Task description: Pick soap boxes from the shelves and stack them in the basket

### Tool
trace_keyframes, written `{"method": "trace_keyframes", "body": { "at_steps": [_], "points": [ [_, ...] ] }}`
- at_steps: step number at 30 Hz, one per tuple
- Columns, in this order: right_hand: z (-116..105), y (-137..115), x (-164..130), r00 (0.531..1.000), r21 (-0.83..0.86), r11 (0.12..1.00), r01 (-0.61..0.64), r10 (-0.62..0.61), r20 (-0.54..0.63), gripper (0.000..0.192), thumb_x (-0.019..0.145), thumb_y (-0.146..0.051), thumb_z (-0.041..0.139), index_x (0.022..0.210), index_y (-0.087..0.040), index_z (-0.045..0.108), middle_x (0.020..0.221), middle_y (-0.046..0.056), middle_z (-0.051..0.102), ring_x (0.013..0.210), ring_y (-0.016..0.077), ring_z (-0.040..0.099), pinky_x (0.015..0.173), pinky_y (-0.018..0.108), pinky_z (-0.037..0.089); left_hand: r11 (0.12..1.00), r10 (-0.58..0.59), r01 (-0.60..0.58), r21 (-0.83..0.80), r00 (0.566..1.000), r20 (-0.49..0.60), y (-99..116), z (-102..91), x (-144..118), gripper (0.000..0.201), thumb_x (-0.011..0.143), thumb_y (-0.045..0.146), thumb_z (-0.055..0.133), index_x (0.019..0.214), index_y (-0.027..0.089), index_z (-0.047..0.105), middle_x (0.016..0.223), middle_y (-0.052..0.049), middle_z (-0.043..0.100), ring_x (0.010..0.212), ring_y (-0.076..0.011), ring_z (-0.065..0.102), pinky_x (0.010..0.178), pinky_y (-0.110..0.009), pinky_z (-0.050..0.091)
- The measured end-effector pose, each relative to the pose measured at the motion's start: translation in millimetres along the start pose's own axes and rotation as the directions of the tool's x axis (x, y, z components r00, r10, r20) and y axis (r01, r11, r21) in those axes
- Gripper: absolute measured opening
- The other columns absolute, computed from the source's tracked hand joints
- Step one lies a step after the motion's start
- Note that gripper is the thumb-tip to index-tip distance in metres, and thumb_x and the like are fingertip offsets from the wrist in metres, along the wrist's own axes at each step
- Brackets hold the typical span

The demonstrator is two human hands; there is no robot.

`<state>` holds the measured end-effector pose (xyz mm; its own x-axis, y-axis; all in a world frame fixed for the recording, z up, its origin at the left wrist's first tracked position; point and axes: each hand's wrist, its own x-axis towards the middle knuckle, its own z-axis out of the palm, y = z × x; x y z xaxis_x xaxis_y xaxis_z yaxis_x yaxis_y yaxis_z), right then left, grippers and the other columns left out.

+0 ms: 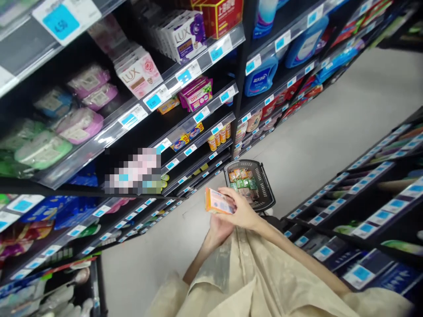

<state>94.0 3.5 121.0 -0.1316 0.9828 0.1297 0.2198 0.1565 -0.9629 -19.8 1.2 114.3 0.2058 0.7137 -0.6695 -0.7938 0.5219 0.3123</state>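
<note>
I count one bare left hand point(220, 226), one bare right hand point(243, 210) and one flat orange-and-white box point(222, 201). There is one black plastic basket with holes point(263, 178). There are three pink plastic cases with round corners point(81, 125), two shiny yellow-and-blue packs point(181, 142) and four little orange-and-white tubs point(212, 143).

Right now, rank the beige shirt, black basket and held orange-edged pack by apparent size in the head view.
1. Beige shirt, enlarged by nearness
2. Black basket
3. Orange-edged pack

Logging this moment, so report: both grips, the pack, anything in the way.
Right grip holds orange-and-white pack. Left grip just below, contact unclear. Black basket ahead, packs inside. Nothing seen blocking the pack.
</note>
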Motion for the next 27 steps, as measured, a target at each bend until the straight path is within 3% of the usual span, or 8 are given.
{"method": "trace_keyframes", "body": {
  "at_steps": [3, 8, 11, 14, 18, 23, 25, 27],
  "points": [
    [-4, 0, 2, 1.0, 0.135, 0.991, -0.015, 0.015, -0.001, 0.069, 0.091, -0.046, 0.075, 0.151, -0.024, 0.048, 0.142, 0.015, 0.067, 0.129, 0.0299, 0.067, 0.109, 0.048, 0.056, 0.99, -0.092, 0.083, 0.116, 0.993, 0.078, 6, -20.4, 0, 0.021, 0.094, 0.034, 0.07, 0.111, 0.023, 0.077, 0.112, -0.01, 0.075, 0.107, -0.0226, 0.073, 0.089, -0.029, 0.063],
    [-12, 0, 3, 1.0, 0.196, 0.981, 0.0, -0.005, 0.028, 0.068, 0.103, -0.052, 0.058, 0.162, -0.024, 0.041, 0.152, 0.014, 0.062, 0.136, 0.0311, 0.062, 0.116, 0.05, 0.051, 0.927, -0.067, 0.039, 0.374, 0.996, 0.061, 21, -51.4, -2, 0.042, 0.078, 0.048, 0.087, 0.111, 0.024, 0.077, 0.125, -0.012, 0.074, 0.105, -0.0269, 0.074, 0.089, -0.038, 0.064],
    [-13, 0, 3, 0.999, 0.252, 0.967, -0.031, 0.022, 0.037, 0.061, 0.105, -0.056, 0.053, 0.156, -0.024, 0.052, 0.146, 0.011, 0.068, 0.131, 0.0301, 0.067, 0.115, 0.049, 0.053, 0.844, 0.013, -0.069, 0.532, 0.994, 0.109, 50, -49.5, -5, 0.056, 0.07, 0.047, 0.094, 0.118, 0.025, 0.076, 0.127, -0.012, 0.074, 0.102, -0.028, 0.076, 0.089, -0.042, 0.065],
    [-15, 2, 3, 0.997, 0.318, 0.945, -0.08, 0.073, 0.033, 0.055, 0.103, -0.062, 0.054, 0.139, -0.024, 0.069, 0.131, 0.01, 0.077, 0.122, 0.0304, 0.073, 0.109, 0.048, 0.057, 0.711, 0.191, -0.251, 0.657, 0.968, 0.163, 98, -30.9, -7, 0.065, 0.065, 0.048, 0.098, 0.12, 0.023, 0.074, 0.121, -0.012, 0.076, 0.099, -0.0274, 0.077, 0.087, -0.041, 0.066],
    [-21, 11, -4, 0.985, 0.327, 0.93, -0.167, 0.171, 0.015, 0.054, 0.099, -0.066, 0.058, 0.119, -0.021, 0.079, 0.116, 0.012, 0.082, 0.106, 0.0298, 0.078, 0.098, 0.046, 0.061, 0.426, 0.459, -0.471, 0.772, 0.848, 0.264, 185, 8.2, -4, 0.061, 0.066, 0.045, 0.098, 0.117, 0.021, 0.073, 0.125, -0.012, 0.075, 0.103, -0.0248, 0.076, 0.08, -0.032, 0.065],
    [-28, 30, -22, 0.968, 0.347, 0.911, -0.222, 0.25, -0.037, 0.054, 0.097, -0.069, 0.056, 0.11, -0.022, 0.08, 0.11, 0.011, 0.083, 0.097, 0.0289, 0.079, 0.093, 0.045, 0.063, 0.037, 0.713, -0.594, 0.804, 0.579, 0.395, 286, 54.0, 5, 0.06, 0.073, 0.043, 0.093, 0.122, 0.017, 0.068, 0.127, -0.013, 0.072, 0.108, -0.0262, 0.073, 0.075, -0.027, 0.063],
    [-32, 37, -29, 0.952, 0.356, 0.901, -0.248, 0.295, -0.083, 0.054, 0.095, -0.071, 0.057, 0.108, -0.023, 0.08, 0.11, 0.011, 0.083, 0.097, 0.0292, 0.079, 0.095, 0.045, 0.063, -0.076, 0.727, -0.576, 0.814, 0.526, 0.44, 313, 68.1, 7, 0.055, 0.083, 0.039, 0.086, 0.127, 0.012, 0.065, 0.122, -0.011, 0.072, 0.106, -0.0253, 0.072, 0.077, -0.029, 0.063],
    [-37, 45, -36, 0.929, 0.364, 0.889, -0.277, 0.345, -0.136, 0.055, 0.093, -0.073, 0.059, 0.108, -0.024, 0.079, 0.109, 0.012, 0.083, 0.096, 0.03, 0.079, 0.096, 0.046, 0.063, -0.159, 0.716, -0.539, 0.827, 0.514, 0.473, 332, 80.4, 9, 0.047, 0.094, 0.032, 0.077, 0.13, 0.008, 0.061, 0.12, -0.009, 0.071, 0.106, -0.0235, 0.071, 0.081, -0.03, 0.062]
  ]
}}
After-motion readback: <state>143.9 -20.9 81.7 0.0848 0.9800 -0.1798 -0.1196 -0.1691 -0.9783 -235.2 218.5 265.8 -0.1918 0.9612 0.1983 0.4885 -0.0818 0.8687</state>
